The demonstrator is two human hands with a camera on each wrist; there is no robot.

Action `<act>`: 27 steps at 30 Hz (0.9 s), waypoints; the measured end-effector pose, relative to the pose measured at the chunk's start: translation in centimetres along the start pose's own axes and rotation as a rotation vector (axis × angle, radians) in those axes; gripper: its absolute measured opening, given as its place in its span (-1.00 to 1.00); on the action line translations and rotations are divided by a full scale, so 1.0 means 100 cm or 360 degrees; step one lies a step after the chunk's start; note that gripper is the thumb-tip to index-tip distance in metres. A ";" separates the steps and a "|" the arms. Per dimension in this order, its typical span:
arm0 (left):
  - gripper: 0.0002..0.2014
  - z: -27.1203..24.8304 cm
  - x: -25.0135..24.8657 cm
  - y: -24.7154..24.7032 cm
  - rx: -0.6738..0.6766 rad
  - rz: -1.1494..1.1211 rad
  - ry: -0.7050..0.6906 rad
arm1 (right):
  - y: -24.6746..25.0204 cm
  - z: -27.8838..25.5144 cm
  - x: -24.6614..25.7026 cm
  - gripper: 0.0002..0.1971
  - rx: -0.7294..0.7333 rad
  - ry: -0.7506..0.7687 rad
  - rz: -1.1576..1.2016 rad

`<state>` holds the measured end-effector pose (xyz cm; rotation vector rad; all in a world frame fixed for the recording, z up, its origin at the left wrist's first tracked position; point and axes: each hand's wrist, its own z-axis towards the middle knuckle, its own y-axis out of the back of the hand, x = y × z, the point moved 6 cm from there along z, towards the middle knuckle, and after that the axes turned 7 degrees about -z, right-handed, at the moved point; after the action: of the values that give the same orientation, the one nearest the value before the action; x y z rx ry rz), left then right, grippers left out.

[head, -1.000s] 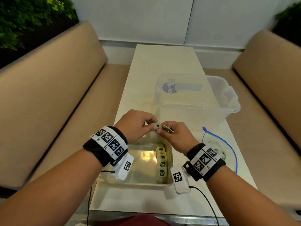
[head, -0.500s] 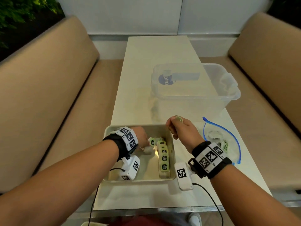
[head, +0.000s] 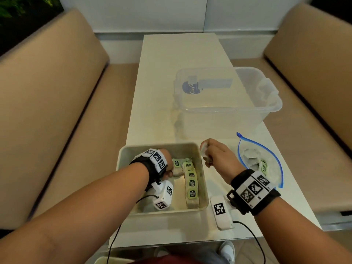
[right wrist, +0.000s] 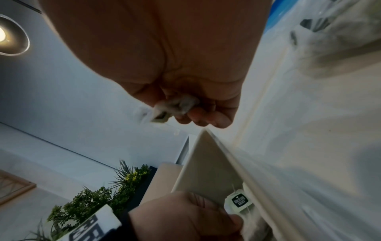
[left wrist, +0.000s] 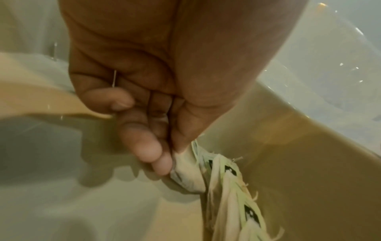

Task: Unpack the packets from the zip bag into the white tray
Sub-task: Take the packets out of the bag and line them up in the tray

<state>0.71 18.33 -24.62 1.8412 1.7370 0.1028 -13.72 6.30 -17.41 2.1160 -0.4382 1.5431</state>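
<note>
head view: the left hand point(head: 167, 168) is down inside the white tray point(head: 122, 162), which sits at the near left of the table point(head: 171, 60), and its fingers pinch a tea packet point(head: 178, 169) at the far end of the row of packets point(head: 191, 184) lined along the tray's right wall. the right hand point(head: 215, 157) hovers just beyond the tray's far right corner, fingers curled round another small packet point(head: 204, 151). the zip bag point(head: 261, 162) lies open on the table to the right, with at least one packet still inside. a clear plastic bin point(head: 228, 96) stands farther off. to do this step well, i'd judge the left hand should lay its packet flat against the row's end and let go before the right hand brings its own across, so strings don't tangle. readable here: "clayg" on the bin's blue sticker, cut off; the green tags carry dark badges with small lettering i can't make out from this view.

left wrist view: thumb and fingertips point(left wrist: 153, 153) pinch the pale corner of the packet, which touches the row's end near the tray wall. the tags' print is blurred.

right wrist view: the right hand's fingers are closed round a crumpled packet with its tag poking out. below, the left hand holds its packet inside the tray, and its tag point(right wrist: 239, 201) reads what looks like "mccoy teas".
</note>
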 end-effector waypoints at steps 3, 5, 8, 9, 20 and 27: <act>-0.75 -0.002 -0.002 0.000 -0.0056 -0.0047 -0.0068 | 0.001 0.002 0.001 -0.78 -0.0021 0.0100 -0.0197; -0.78 -0.010 -0.007 0.007 -0.0141 0.0055 -0.0144 | 0.002 0.003 0.001 -0.88 -0.0055 0.0144 -0.0264; -0.71 -0.037 -0.021 0.029 -0.0423 0.0513 -0.0357 | 0.004 0.006 0.000 -0.92 -0.0096 0.0145 -0.0260; -0.68 -0.049 -0.026 0.036 -0.0468 0.0543 -0.0450 | 0.004 0.007 0.001 -0.90 -0.0096 0.0139 -0.0263; -0.85 -0.122 -0.062 0.052 -0.0616 -0.0067 -0.1417 | -0.014 0.008 0.020 -0.89 0.0059 0.0247 -0.0230; -0.84 -0.130 -0.055 0.059 -0.0514 0.0264 -0.1394 | -0.017 0.005 0.022 -0.81 0.0069 0.0260 -0.0185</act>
<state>-0.67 18.14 -9.43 1.4531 0.8969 -0.3012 -11.76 7.44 -15.80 1.9904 -0.2226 1.6546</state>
